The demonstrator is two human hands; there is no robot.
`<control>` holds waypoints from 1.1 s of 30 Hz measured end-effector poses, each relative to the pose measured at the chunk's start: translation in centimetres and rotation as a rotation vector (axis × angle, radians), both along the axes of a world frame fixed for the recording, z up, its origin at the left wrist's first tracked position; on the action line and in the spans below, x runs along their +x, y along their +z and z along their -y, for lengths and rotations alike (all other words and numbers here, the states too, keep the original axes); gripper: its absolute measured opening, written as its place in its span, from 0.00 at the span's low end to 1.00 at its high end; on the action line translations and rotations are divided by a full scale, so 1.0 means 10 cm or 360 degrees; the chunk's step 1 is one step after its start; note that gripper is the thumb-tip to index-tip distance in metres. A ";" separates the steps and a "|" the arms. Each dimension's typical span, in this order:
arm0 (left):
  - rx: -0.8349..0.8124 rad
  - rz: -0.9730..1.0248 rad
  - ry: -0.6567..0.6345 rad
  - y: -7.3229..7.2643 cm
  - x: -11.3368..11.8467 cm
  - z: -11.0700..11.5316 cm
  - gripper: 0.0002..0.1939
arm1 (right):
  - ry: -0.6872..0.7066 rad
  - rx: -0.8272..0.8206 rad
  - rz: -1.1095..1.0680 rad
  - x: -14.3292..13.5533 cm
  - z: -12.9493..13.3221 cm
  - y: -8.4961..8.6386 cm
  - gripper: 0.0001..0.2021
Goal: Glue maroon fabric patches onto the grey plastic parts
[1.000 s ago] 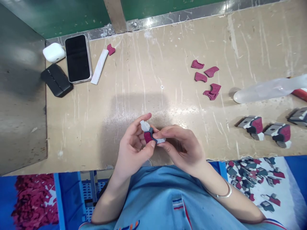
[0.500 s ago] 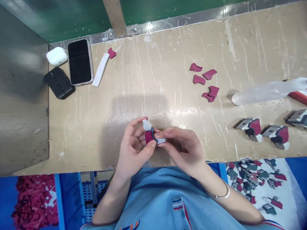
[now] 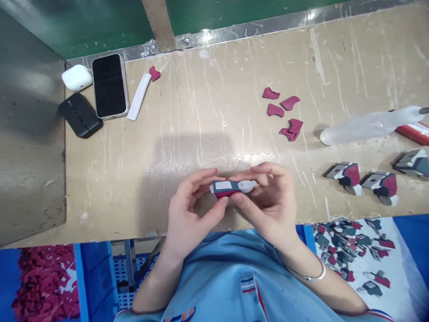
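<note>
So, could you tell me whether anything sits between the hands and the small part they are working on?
Nothing visible does: the left hand and right hand both already hold the small part directly, above the table.

Bright, even light falls from above and behind me; my head's soft shadow darkens the scratched beige worktop (image 3: 208, 112) before my hands. Glare glints off the metal back rail (image 3: 254, 22). Edges bow outward; focus is sharp.

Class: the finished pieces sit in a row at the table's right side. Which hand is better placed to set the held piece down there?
The right hand. It already grips the small assembled piece and lies nearer the finished pieces; the left hand would have to cross over it.
</note>
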State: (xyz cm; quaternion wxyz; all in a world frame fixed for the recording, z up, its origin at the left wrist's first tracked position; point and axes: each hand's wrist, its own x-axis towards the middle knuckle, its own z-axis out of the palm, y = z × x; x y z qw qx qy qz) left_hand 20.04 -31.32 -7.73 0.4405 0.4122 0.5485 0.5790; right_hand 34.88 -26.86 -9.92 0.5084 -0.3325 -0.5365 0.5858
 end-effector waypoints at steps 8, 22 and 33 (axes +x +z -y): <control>0.0040 -0.0166 0.0138 -0.05 0.01 -0.02 0.17 | -0.0117 -0.0032 -0.0073 -0.03 0.02 -0.02 0.21; 0.0010 -0.0040 0.0119 -0.02 0.02 -0.03 0.15 | -0.0181 0.0157 0.0129 -0.05 0.00 0.03 0.13; -0.0276 0.0291 -0.0178 0.09 -0.05 -0.03 0.19 | 0.0121 0.0640 0.0441 0.16 -0.06 0.09 0.17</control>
